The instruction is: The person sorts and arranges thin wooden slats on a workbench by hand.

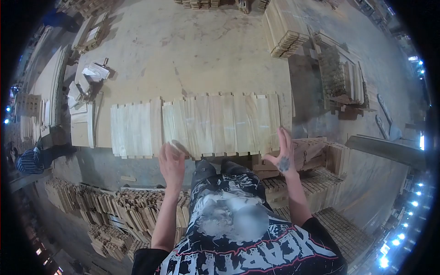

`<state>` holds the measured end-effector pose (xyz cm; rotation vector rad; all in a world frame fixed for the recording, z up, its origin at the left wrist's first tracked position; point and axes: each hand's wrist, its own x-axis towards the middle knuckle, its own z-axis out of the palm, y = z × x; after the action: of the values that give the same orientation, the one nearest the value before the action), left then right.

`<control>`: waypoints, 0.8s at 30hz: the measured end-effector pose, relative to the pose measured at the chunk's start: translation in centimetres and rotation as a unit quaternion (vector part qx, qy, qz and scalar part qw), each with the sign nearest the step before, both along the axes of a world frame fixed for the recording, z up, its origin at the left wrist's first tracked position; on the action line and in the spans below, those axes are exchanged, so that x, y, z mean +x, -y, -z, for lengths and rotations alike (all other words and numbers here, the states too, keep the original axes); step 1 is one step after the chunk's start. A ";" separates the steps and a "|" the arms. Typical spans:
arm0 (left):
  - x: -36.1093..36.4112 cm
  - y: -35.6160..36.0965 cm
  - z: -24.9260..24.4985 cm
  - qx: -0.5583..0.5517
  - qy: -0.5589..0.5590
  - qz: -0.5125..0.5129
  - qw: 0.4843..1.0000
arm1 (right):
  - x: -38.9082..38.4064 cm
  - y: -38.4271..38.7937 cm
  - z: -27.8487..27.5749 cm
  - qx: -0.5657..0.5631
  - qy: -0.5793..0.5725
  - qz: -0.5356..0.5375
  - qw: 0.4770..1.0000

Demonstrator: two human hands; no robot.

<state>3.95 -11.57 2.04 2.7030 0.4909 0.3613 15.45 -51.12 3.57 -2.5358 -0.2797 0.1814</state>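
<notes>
A row of pale wooden slats (220, 123) lies side by side on the table (183, 59), with a narrow gap between a left group and a longer right group. My left hand (172, 161) is at the near edge of the slats, close to that gap, fingers bent and partly spread over the wood. At the right end of the row, my right hand (281, 153) has its thumb apart from its fingers. Its fingertips are by the last slat's outer side and its thumb is near the front edge. Neither hand is wrapped round a slat.
Stacked boards (286, 32) stand at the table's back right corner. White scraps (91, 75) lie at the left. Piles of wood pieces (123, 206) are below the table's front edge. A person in a striped sleeve (28, 161) is at far left.
</notes>
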 end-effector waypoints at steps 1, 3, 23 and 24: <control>-0.6 0.5 -0.3 0.012 0.004 0.005 1.000 | -0.4 -0.3 -0.2 -0.025 0.003 -0.021 0.999; -2.2 1.3 -0.3 0.022 -0.009 -0.005 1.000 | -0.8 -0.5 0.5 -0.035 0.012 -0.016 0.999; -5.7 -0.4 1.4 -0.188 0.017 -0.191 0.963 | -5.0 -2.3 4.6 0.387 -0.349 0.438 0.733; -5.7 -0.3 1.3 -0.198 0.020 -0.186 0.962 | -5.0 -1.9 4.9 0.394 -0.355 0.447 0.720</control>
<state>-1.78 -11.28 0.69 2.2069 0.9542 0.3696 10.44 -49.21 -1.35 -1.3483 0.9656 0.4905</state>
